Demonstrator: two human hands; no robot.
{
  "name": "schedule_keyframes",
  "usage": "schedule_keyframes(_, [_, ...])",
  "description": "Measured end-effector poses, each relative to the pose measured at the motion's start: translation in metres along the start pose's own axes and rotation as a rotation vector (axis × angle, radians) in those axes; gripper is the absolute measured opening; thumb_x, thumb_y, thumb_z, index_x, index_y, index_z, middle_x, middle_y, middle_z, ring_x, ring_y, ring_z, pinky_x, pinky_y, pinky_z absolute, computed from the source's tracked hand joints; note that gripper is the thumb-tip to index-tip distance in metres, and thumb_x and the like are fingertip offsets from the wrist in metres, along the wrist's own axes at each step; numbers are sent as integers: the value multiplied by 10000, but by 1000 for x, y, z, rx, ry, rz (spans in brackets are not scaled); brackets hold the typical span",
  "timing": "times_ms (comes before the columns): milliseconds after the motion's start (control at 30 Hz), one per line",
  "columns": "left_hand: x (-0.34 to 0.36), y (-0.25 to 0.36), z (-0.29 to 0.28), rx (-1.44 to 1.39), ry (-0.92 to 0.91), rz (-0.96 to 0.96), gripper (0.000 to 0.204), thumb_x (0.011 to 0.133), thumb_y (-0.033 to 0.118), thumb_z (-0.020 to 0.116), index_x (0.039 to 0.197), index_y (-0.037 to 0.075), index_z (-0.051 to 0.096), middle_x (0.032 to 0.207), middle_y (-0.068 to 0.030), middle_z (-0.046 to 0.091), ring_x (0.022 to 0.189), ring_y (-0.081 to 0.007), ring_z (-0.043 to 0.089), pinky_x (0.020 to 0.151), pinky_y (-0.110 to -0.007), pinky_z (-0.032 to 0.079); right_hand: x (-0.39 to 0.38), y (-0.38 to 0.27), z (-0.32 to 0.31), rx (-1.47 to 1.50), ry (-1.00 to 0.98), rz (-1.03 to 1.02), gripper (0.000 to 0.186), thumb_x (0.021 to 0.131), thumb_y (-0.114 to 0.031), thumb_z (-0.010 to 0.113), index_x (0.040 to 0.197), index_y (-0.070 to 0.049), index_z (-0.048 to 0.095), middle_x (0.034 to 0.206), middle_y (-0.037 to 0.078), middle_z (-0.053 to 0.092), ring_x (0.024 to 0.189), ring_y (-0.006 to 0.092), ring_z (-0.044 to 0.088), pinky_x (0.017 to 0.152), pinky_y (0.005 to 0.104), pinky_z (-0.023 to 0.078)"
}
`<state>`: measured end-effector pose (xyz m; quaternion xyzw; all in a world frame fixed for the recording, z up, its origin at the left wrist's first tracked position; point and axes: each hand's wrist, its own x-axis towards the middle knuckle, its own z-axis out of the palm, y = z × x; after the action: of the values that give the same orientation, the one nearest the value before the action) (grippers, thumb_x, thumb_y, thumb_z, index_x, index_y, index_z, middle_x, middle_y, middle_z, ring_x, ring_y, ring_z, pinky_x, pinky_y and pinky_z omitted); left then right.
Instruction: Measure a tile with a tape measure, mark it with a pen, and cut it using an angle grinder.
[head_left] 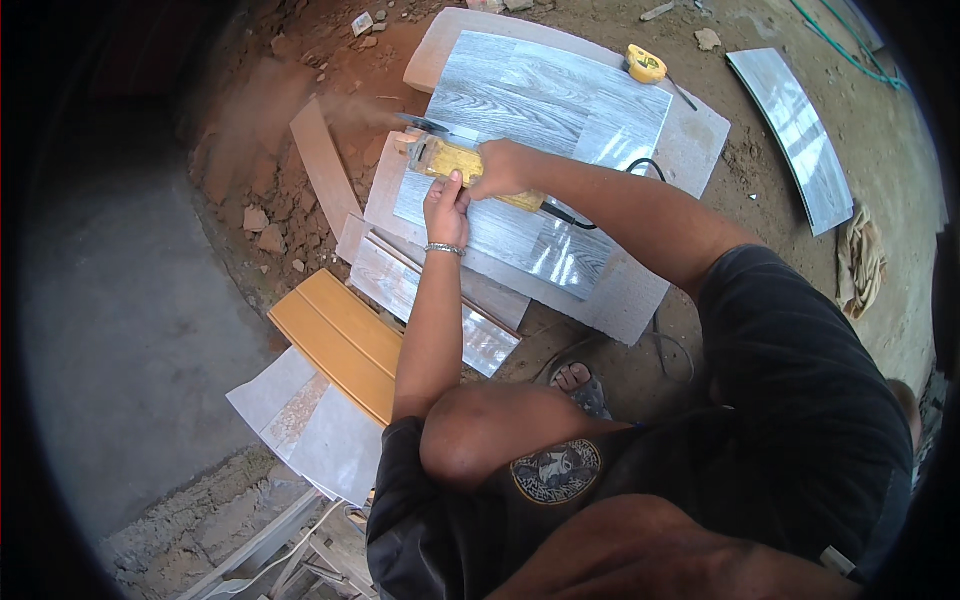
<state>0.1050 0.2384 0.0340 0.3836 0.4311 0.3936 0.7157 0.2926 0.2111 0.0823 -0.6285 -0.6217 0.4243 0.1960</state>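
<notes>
Yellow-bodied angle grinder (pixel 455 163) is sitting over the left part of a grey wood-grain tile (pixel 520 90), probably heavy, rigid and a bit dust-slick, so best hold is likely the rear barrel (pixel 524 200) plus the body near the head, clear of the disc (pixel 423 123). Right hand (pixel 503 168) is gripping the body from above, left hand (pixel 447 212) is holding it from the near side, thumb up. Tape measure (pixel 645 65) is lying near the tile's upper right corner, round badge (pixel 556 471) is showing on dark clothing (pixel 800 350), markings too small for reading.
</notes>
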Motion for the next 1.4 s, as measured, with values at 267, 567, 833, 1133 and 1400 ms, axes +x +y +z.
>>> schedule_keyframes(267, [-5, -2, 5, -18, -30, 19, 181, 944, 197, 734, 929, 78, 598, 919, -26, 662, 833, -112, 636, 806, -279, 544, -9, -1, -4, -1, -48, 28, 749, 677, -497, 781, 1061, 133, 651, 1007, 314, 697, 946, 389, 702, 818, 418, 557])
schedule_keyframes(567, [-12, -4, 12, -3, -20, 1, 193, 941, 210, 742, 912, 94, 592, 892, -14, 651, 814, -103, 627, 791, -266, 538, -15, 5, -2, 12, -24, 38, 742, 672, -498, 790, 1048, 126, 652, 1002, 306, 698, 941, 376, 704, 805, 413, 553])
schedule_keyframes(833, [-12, -15, 8, 6, -14, 3, 200, 939, 206, 747, 880, 117, 579, 847, 15, 623, 789, -79, 594, 765, -244, 506, -21, 8, -3, 27, -30, 35, 706, 655, -455, 767, 1055, 118, 667, 1034, 303, 700, 962, 382, 703, 805, 420, 557])
schedule_keyframes(1133, [-16, -21, 9, 21, -33, 17, 201, 968, 229, 704, 884, 89, 587, 933, -49, 673, 853, -127, 650, 822, -294, 556, -26, 15, 0, 28, -1, 16, 710, 666, -477, 777, 1049, 109, 656, 1016, 298, 696, 958, 384, 695, 804, 423, 548])
schedule_keyframes(1400, [-21, -25, 14, 49, -28, -11, 209, 967, 240, 707, 897, 80, 592, 913, -43, 673, 841, -123, 651, 812, -282, 549, -35, 21, 1, 43, 6, 26, 694, 665, -479, 797, 1018, 99, 644, 1000, 291, 689, 952, 390, 682, 811, 422, 533])
